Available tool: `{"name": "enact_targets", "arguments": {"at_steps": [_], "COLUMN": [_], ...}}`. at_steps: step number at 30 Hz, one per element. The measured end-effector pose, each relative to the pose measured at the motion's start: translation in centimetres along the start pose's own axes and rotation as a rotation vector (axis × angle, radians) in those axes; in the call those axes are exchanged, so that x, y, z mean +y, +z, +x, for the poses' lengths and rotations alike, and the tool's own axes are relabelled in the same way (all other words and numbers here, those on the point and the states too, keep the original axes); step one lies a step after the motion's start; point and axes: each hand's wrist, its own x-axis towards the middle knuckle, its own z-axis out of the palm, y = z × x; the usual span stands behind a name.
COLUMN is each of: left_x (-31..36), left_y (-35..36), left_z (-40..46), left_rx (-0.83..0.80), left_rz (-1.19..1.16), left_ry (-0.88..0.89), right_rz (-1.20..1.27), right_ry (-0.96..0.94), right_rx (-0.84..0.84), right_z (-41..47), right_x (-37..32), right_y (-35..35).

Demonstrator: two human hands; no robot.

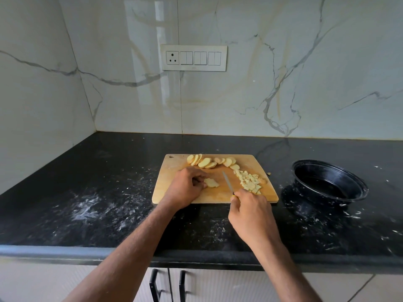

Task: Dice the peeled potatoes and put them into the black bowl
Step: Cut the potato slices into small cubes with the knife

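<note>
- A black worktop (91, 192), streaked with pale smears, is seen to carry a wooden chopping board (174, 188) near its front edge, with a marble wall and a switch plate (193, 57) behind.
- The left hand (185, 188) is laid on the board's left half; its fingers are curled and a small stack of potato slices (211, 183) is pinned under the fingertips at the board's middle.
- A row of uncut round slices (207, 162) is fanned along the board's far edge.
- A knife (227, 183) is held just right of the pinned stack, blade tip pointed towards the far edge; whether the edge touches the board cannot be told.
- The right hand (250, 212) is clenched round the knife handle at the board's near edge, over the worktop's front.
- A heap of diced potato (248, 182) is gathered on the board's right half, with one stray piece just off the right edge.
- The black bowl (329, 182) is set on the worktop to the right of the board, apart from it, and appears to hold no potato.
- The step in hand is judged to be dicing: the pinned stack is about to be cut into strips and cubes.
- The next move calls for the blade to be brought down beside the fingertips, which should be kept tucked back.
</note>
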Motion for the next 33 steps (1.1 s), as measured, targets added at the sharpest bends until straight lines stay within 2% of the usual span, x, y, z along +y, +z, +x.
{"name": "enact_targets", "arguments": {"at_steps": [4,10,14,18,27,29,33], "left_x": [0.0,2.4,3.8,4.4,5.4,5.0,4.0], "left_y": [-0.6,-2.9,-2.9,-2.0,1.1,0.7,-0.8], "left_z": [0.5,3.5,5.0,5.1,3.4,3.4,3.8], "left_rx": [-0.064,-0.456,-0.572,-0.528,-0.202,-0.203,-0.320], "left_rz": [0.032,0.347,0.455,0.423,0.329,0.281,0.259], "left_ry": [0.006,0.231,0.225,0.138,-0.185,-0.216,-0.177], "right_rz": [0.006,-0.039,-0.069,-0.091,-0.133,-0.143,-0.175], "right_ry": [-0.015,-0.024,-0.021,-0.004,0.001,-0.022,-0.064], "right_rx": [0.059,0.032,0.004,0.016,0.006,-0.003,-0.024], "right_z": [0.5,0.4,0.3,0.3,-0.1,-0.3,-0.4], "right_x": [-0.3,-0.3,-0.5,-0.5,-0.8,-0.9,-1.2], "right_y": [0.3,0.8,0.8,0.6,0.3,0.2,0.1]}}
